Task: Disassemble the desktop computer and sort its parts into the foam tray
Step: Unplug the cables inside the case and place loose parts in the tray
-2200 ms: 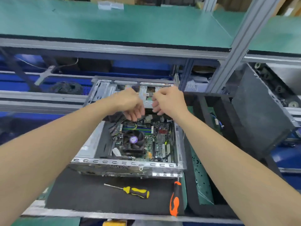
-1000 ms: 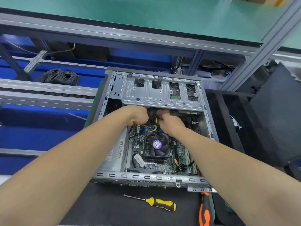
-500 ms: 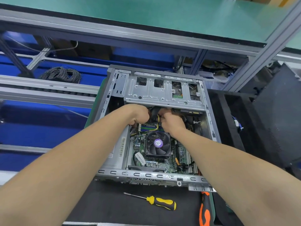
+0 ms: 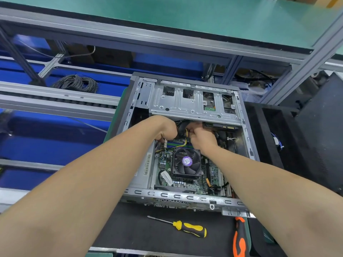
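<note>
The desktop computer case point(image 4: 136, 101) lies on its side with its open face up on a black mat point(image 4: 137, 229), near the front edge of the workbench. The black foam tray point(image 4: 267, 127) sits just beside it on the right. Both forearms reach into the case. The left hand point(image 4: 167, 129) is balled up with its knuckles uppermost, just under the edge of the silver drive cage point(image 4: 185, 105). Its fingers are tucked out of sight, so I cannot tell whether it has hold of anything. Close beside it, the right hand point(image 4: 201, 136) has its fingers curled round the black and yellow cable bundle point(image 4: 182, 127), which runs out from beneath the cage. Below the hands, the motherboard point(image 4: 213, 173) lies flat in the bottom of the case. Its square black cooler fan point(image 4: 186, 162), with a purple sticker at the hub, is uncovered between the two wrists. On the mat in front of the case lie a yellow-and-black screwdriver point(image 4: 191, 229), tip pointing left, and an orange-and-black tool handle point(image 4: 239, 238) at the mat's right edge. A coil of black wire point(image 4: 78, 83) rests on the blue shelf behind, to the left.
</note>
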Motion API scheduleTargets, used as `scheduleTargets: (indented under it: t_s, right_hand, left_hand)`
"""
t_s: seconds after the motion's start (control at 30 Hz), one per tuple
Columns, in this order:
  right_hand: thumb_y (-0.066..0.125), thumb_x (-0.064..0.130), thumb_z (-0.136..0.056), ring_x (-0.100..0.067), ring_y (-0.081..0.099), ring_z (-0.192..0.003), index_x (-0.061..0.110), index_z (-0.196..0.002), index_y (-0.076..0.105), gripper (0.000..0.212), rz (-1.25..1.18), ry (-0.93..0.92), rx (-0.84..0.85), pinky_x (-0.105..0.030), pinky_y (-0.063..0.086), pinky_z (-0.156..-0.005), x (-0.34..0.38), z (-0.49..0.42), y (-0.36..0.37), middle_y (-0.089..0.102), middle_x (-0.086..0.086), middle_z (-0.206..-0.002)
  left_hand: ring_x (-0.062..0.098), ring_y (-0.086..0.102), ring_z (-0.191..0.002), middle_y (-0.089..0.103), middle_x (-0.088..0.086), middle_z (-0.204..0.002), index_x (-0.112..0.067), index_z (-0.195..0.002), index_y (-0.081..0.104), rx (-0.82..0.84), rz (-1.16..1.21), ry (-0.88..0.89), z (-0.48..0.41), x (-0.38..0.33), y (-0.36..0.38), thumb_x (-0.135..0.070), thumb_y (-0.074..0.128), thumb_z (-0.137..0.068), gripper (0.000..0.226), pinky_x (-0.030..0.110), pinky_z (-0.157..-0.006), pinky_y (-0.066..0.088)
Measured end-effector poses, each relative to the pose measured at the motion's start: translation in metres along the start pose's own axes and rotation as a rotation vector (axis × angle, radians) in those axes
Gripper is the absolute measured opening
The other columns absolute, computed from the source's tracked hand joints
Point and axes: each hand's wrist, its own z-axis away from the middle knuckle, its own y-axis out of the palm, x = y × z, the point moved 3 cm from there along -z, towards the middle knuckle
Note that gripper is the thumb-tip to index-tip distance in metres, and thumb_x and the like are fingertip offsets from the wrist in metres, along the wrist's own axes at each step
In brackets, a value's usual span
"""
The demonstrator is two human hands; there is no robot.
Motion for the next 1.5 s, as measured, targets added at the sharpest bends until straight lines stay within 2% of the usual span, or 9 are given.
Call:
scheduleTargets:
  t_s: [0.17,0.27,0.57,0.73,0.9,1.07,1.23,1.43,1.5]
  right_hand:
    - [0.042,0.016,-0.103,-0.038,0.063,-0.111,0.026,-0.144,0.044,0.042,-0.026,-0.003,0.011,-0.041,0.054,-0.094,-0.001,0.000,0.000,0.067,-0.016,-0.126]
    - [0.043,0.019,-0.104,-0.037,0.063,-0.111,0.030,-0.142,0.046,0.039,-0.042,-0.005,-0.004,-0.040,0.053,-0.094,-0.001,-0.001,0.000,0.067,-0.013,-0.126]
    - [0.043,0.020,-0.103,-0.037,0.064,-0.109,0.032,-0.143,0.044,0.042,-0.042,-0.009,0.011,-0.041,0.054,-0.094,-0.001,-0.002,0.000,0.067,-0.012,-0.123]
    - [0.045,0.024,-0.105,-0.034,0.064,-0.106,0.032,-0.140,0.048,0.036,-0.098,-0.012,-0.017,-0.039,0.053,-0.091,-0.003,-0.004,0.000,0.069,-0.008,-0.121]
    - [0.043,0.029,-0.107,-0.036,0.064,-0.104,0.024,-0.140,0.049,0.033,-0.078,-0.009,-0.005,-0.036,0.051,-0.079,-0.004,-0.002,-0.003,0.069,-0.014,-0.119]
    - [0.044,0.034,-0.108,-0.028,0.051,-0.093,0.006,-0.126,0.061,0.037,-0.096,0.101,0.049,-0.030,0.036,-0.073,-0.006,-0.001,-0.002,0.065,-0.021,-0.122]
    - [0.052,0.027,-0.106,-0.017,0.053,-0.103,0.014,-0.128,0.066,0.029,-0.367,0.127,0.167,-0.021,0.038,-0.070,-0.005,0.000,-0.012,0.059,-0.005,-0.122]
    - [0.046,0.015,-0.103,-0.023,0.059,-0.111,0.017,-0.118,0.072,0.030,-0.456,-0.074,0.082,-0.031,0.044,-0.092,0.012,0.019,-0.013,0.064,-0.005,-0.118]
    - [0.045,0.029,-0.104,-0.009,0.063,-0.088,0.022,-0.100,0.075,0.031,-0.427,-0.057,0.063,-0.022,0.046,-0.073,0.016,0.020,-0.011,0.065,-0.003,-0.103]
  left_hand:
    - [0.021,0.062,-0.092,0.049,0.019,-0.146,0.000,-0.145,0.044,0.004,-0.006,0.043,0.005,-0.003,0.001,0.001,0.034,-0.102,0.044,0.017,-0.061,0.055]
    - [0.015,0.053,-0.076,0.044,0.019,-0.148,0.000,-0.148,0.040,0.004,-0.049,0.069,0.010,-0.006,0.000,0.005,0.029,-0.100,0.050,0.014,-0.031,0.037]
    - [0.018,0.045,-0.067,0.045,0.013,-0.119,0.000,-0.150,0.038,0.026,-0.100,0.060,0.016,-0.009,0.000,0.004,0.029,-0.101,0.050,0.014,-0.031,0.035]
    - [0.012,0.057,-0.098,0.046,0.019,-0.146,-0.001,-0.148,0.040,0.029,-0.073,0.036,0.018,-0.009,0.000,0.003,0.029,-0.102,0.048,0.018,-0.048,0.050]
    - [0.014,0.049,-0.069,0.046,0.022,-0.146,0.001,-0.142,0.044,0.014,-0.031,0.012,0.017,-0.009,-0.001,0.004,0.030,-0.101,0.043,0.017,-0.035,0.037]
    - [0.031,0.057,-0.121,0.037,0.014,-0.156,-0.003,-0.153,0.039,0.009,0.087,-0.018,0.015,-0.004,0.004,0.003,0.036,-0.103,0.050,0.036,-0.097,0.057]
    - [0.022,0.048,-0.076,0.052,0.011,-0.104,-0.005,-0.110,0.053,-0.069,-0.139,0.032,0.034,-0.004,-0.015,0.004,0.034,-0.094,0.027,0.027,-0.063,0.039]
    - [0.027,0.063,-0.108,0.063,0.006,-0.132,-0.009,-0.129,0.063,-0.038,-0.357,0.031,0.055,0.018,-0.031,-0.009,0.035,-0.099,0.041,0.037,-0.090,0.053]
    - [0.025,0.061,-0.119,0.061,-0.003,-0.135,-0.016,-0.134,0.063,-0.025,-0.291,0.045,0.058,0.022,-0.031,-0.006,0.034,-0.102,0.045,0.033,-0.092,0.051]
